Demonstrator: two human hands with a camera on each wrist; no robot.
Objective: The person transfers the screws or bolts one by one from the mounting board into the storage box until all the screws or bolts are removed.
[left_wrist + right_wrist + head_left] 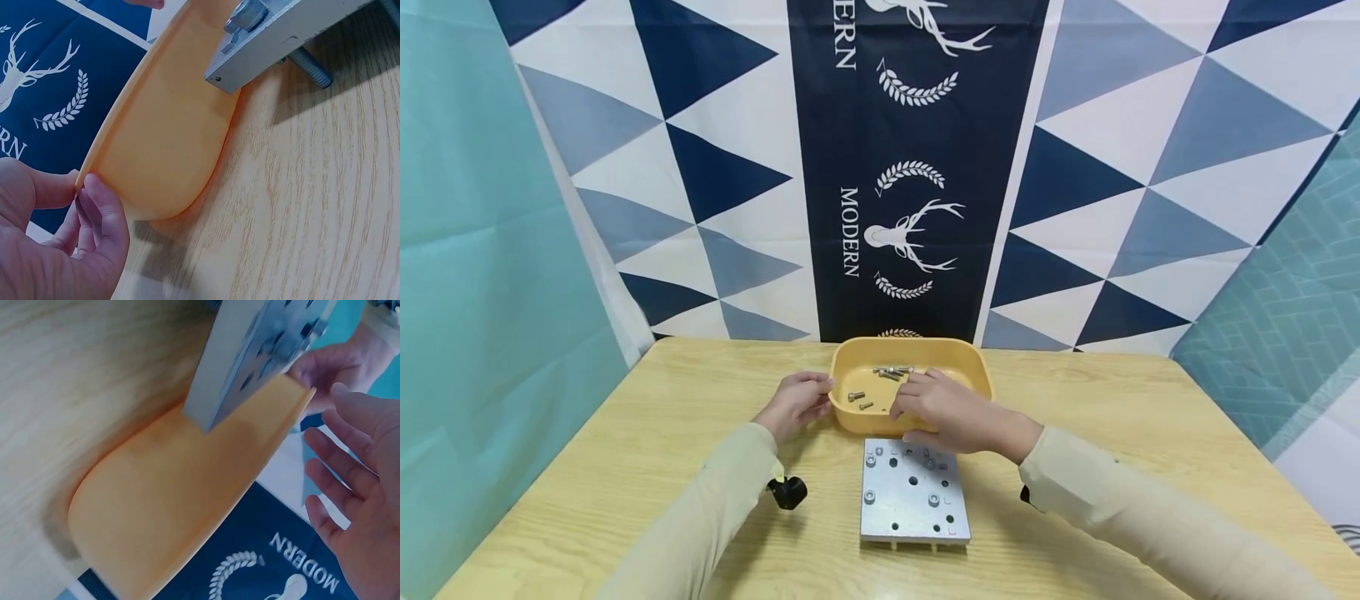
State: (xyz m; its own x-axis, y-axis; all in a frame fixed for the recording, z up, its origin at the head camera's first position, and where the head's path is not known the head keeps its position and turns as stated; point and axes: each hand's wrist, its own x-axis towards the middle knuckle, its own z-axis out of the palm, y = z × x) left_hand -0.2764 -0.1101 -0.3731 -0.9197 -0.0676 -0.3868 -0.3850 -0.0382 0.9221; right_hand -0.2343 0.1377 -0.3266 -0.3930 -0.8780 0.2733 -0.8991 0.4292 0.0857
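Note:
A yellow plastic bin [856, 422] stands at the back of the table, with several loose socket head screws [889, 372] on its floor. My left hand [796, 403] pinches the bin's left rim between thumb and fingers, plain in the left wrist view. Over the bin's front edge hovers my right hand [951, 412]; the right wrist view shows its fingers loosely spread, with nothing in them. Just in front of the bin is a silver metal plate [913, 508] with holes and several screws in it. Below its underside sticks a threaded screw end [310, 67].
The light wood table [647, 467] reaches back to a patterned curtain [730, 192]. A small black device [787, 492] sits at the left wrist. Teal cloth [497, 250] hangs along the left side.

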